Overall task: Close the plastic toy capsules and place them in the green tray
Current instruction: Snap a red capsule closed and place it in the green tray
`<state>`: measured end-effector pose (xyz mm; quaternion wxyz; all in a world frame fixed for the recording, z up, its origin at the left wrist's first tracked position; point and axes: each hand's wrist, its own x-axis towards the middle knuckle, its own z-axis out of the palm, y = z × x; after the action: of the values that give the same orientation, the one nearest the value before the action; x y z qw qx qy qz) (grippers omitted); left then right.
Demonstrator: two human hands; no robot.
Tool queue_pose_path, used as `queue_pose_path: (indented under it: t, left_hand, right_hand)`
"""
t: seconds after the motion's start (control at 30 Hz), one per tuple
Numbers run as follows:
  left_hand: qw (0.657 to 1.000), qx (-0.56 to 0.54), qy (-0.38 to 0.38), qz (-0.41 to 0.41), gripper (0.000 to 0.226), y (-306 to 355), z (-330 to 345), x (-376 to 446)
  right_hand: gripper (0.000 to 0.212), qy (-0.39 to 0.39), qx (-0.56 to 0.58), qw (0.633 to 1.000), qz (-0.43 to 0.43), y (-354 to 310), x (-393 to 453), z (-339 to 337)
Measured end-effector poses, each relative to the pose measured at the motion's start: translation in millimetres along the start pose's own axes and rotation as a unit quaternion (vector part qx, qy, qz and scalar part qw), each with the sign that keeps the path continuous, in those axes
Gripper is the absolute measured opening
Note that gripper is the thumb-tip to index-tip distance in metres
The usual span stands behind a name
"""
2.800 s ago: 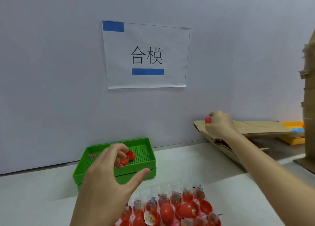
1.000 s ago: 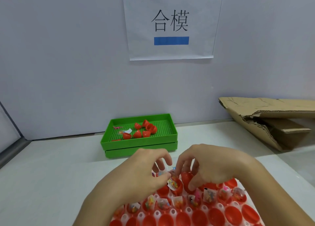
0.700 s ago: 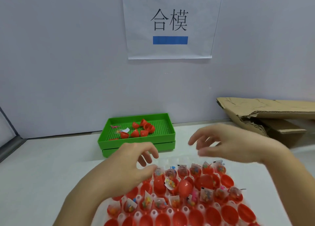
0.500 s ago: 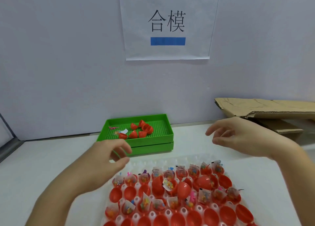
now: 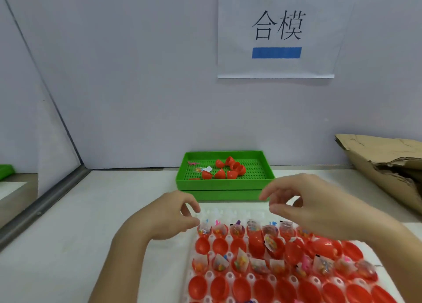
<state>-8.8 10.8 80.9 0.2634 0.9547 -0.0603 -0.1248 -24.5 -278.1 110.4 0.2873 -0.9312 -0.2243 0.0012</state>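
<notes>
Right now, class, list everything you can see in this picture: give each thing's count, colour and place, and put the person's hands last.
Green plastic tray: apparently two stacked, green, at the back of the table against the wall.
Red plastic capsule pieces in the tray: about seven, red, clustered mid-tray beside a small toy packet.
Clear plastic holder sheet: one, translucent white, nearest the camera.
Red capsule halves in the sheet: too many to count, red, in rows, some holding small bagged toys.
Torn cardboard box: one, brown, far right.
White paper sign: one, black characters and blue bar, on the wall.
White table: one.
Left hand: empty, loosely curled, above the sheet's left edge.
Right hand: empty, fingers relaxed, above the sheet.
</notes>
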Motion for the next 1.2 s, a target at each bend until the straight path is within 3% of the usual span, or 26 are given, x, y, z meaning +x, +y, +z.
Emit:
queue_pose_path:
  t: [0.1, 0.23, 0.57, 0.9, 1.2]
  left_hand:
    - [0.999, 0.012, -0.039, -0.028, 0.015, 1, 3, 0]
    - [0.993, 0.014, -0.098, -0.060, 0.033, 2, 6, -1]
    - [0.989, 0.010, -0.118, -0.084, 0.026, 12, 5, -2]
    - [0.990, 0.044, -0.099, -0.089, 0.021, 19, 12, 1]
    - [0.994, 0.056, -0.032, -0.093, 0.022, 26, 7, -4]
  right_hand:
    - [0.012, -0.028, -0.013, 0.999, -0.015, -16, 19, 24]
    - [0.019, -0.079, -0.055, 0.994, -0.042, -40, 49, 56]
    - [0.042, -0.208, -0.146, 0.966, -0.040, -60, 94, 78]
    - [0.035, -0.216, -0.129, 0.966, -0.058, -59, 93, 83]
    - [0.034, -0.196, -0.108, 0.973, -0.057, -57, 93, 79]
